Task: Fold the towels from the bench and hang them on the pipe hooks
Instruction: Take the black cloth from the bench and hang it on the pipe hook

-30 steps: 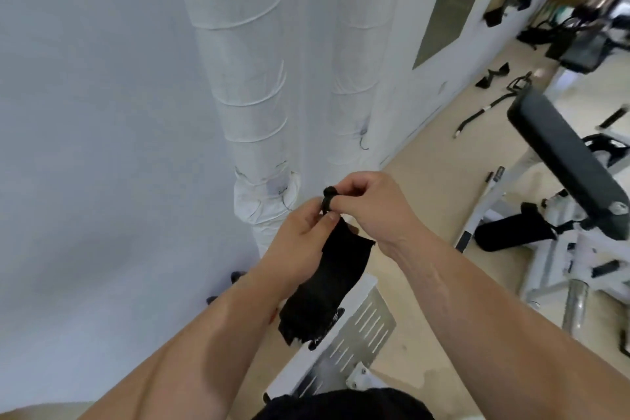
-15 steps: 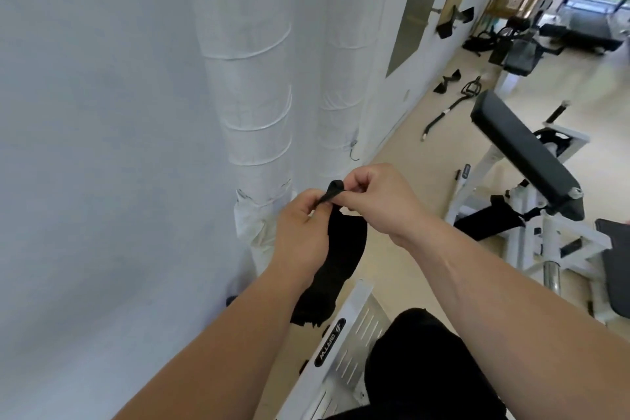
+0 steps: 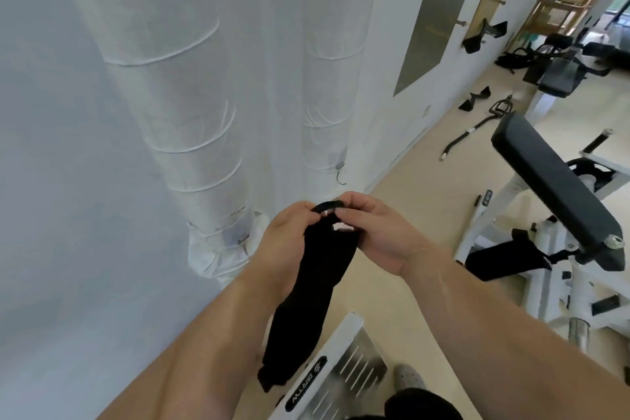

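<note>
A folded black towel point(image 3: 308, 303) hangs down between my hands at centre frame. My left hand point(image 3: 289, 242) grips its upper part from the left. My right hand point(image 3: 371, 232) pinches the towel's small black loop point(image 3: 328, 205) at the top, spreading it with the left fingers. Two white wrapped pipes stand against the wall ahead: the near pipe point(image 3: 184, 106) and the far pipe point(image 3: 327, 85). A small metal hook point(image 3: 341, 177) sticks out of the far pipe, just above and beyond my hands, apart from the loop.
A black padded gym bench point(image 3: 552, 187) on a white frame stands to the right. A white machine footplate point(image 3: 337, 375) lies below my hands, with my foot point(image 3: 407, 377) beside it. Handles and a bar lie on the beige floor point(image 3: 426, 187) farther back.
The loop, pinched narrow before, now lies stretched wider between both hands. My view has tilted so the hook on the far pipe sits closer above my hands.
</note>
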`<control>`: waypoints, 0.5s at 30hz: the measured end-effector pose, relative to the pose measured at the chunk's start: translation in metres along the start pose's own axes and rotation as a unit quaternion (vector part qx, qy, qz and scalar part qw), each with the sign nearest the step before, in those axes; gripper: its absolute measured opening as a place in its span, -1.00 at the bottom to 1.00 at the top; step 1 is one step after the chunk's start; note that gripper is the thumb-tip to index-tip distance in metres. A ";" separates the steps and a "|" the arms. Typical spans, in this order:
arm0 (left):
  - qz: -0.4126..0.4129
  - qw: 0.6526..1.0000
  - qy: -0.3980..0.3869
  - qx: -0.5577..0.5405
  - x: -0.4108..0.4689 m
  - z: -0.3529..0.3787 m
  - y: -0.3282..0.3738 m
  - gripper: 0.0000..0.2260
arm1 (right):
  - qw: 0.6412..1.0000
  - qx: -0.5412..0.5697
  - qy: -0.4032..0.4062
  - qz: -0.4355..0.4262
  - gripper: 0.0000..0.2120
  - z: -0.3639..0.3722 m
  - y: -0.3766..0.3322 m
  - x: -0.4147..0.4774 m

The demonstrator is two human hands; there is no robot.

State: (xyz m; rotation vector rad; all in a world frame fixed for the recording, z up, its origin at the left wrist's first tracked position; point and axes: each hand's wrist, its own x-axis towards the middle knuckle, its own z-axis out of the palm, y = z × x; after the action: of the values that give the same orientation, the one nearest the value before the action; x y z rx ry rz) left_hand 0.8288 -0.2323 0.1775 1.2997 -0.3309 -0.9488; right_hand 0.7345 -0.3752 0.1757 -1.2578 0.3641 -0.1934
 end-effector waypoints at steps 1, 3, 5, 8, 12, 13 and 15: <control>0.002 1.000 -0.001 0.013 0.012 0.009 -0.003 -0.88 | 0.999 0.038 -0.009 0.003 -0.96 -0.017 0.003 0.006; 0.007 0.999 0.025 0.035 0.049 0.040 -0.016 -0.90 | 0.995 0.086 -0.039 0.024 -0.93 -0.067 0.008 0.025; 0.016 0.995 0.041 0.089 0.065 0.043 -0.022 -0.86 | 0.994 0.102 -0.037 0.031 -0.87 -0.081 0.011 0.035; 0.025 0.988 0.089 0.124 0.108 0.076 -0.040 -0.83 | 0.992 0.109 -0.042 0.051 -0.87 -0.131 0.015 0.062; 0.016 0.981 0.134 0.140 0.149 0.090 -0.060 -0.92 | 0.994 0.067 -0.045 0.074 -0.90 -0.175 0.026 0.092; 0.009 0.981 0.141 0.134 0.157 0.090 -0.067 -0.93 | 0.994 0.051 -0.058 0.078 -0.91 -0.184 0.031 0.099; 0.002 0.980 0.166 0.113 0.172 0.088 -0.081 -0.93 | 0.994 0.016 -0.076 0.083 -0.91 -0.199 0.041 0.115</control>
State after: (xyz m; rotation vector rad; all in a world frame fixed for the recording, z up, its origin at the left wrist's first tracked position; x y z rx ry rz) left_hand 0.8381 -0.4172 0.0789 1.6380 -0.1842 -0.6886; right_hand 0.7653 -0.5790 0.0662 -1.1961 0.3299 0.0382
